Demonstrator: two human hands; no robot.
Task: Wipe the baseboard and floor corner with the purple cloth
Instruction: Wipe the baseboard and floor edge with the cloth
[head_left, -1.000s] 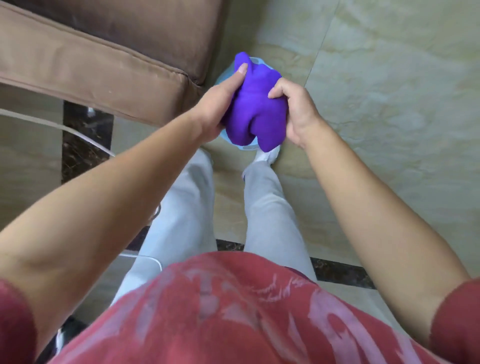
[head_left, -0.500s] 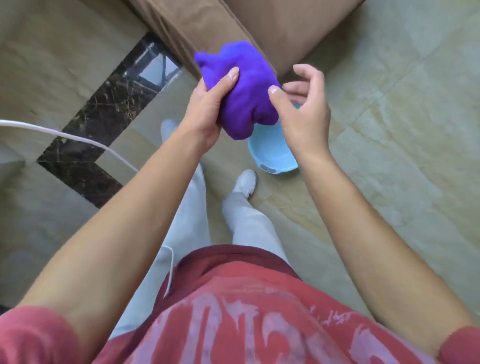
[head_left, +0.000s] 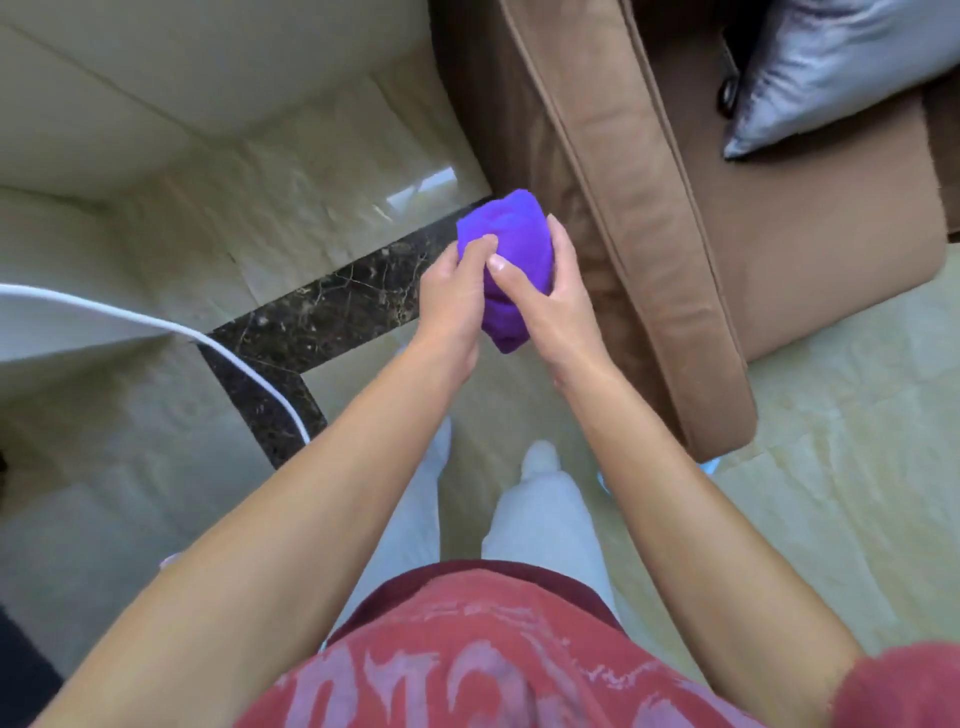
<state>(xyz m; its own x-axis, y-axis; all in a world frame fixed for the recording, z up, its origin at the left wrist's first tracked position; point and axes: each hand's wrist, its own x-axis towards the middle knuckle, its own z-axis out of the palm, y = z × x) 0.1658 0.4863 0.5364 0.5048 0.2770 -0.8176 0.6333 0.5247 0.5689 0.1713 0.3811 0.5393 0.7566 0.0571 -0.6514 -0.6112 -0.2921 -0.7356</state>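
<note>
While the person stands looking straight down, a red printed shirt fills the nearest edge of the view, with light grey trousers and pale shoes beneath it on the cream tiled floor; both bare forearms reach forward from the shirt and meet over the purple cloth, which is bunched into a tight wad held in the air, clear of the floor. The left hand presses against the cloth's left side, its fingers curled onto the front of the wad; the right hand wraps the cloth's right side, thumb laid across the front and fingers closed round the back, so both hands grip it firmly. Just right of the cloth stands a brown sofa, its arm running away from the viewer; a sliver of light blue shows at the sofa's near corner, too little to identify. Left of the cloth a dark marble border strip is inlaid in the floor and turns a corner; a white cable arcs across it from the left edge. Beyond the cloth the pale floor meets a light wall; on the sofa seat, far right of the cloth, lies a silver-grey cushion.
</note>
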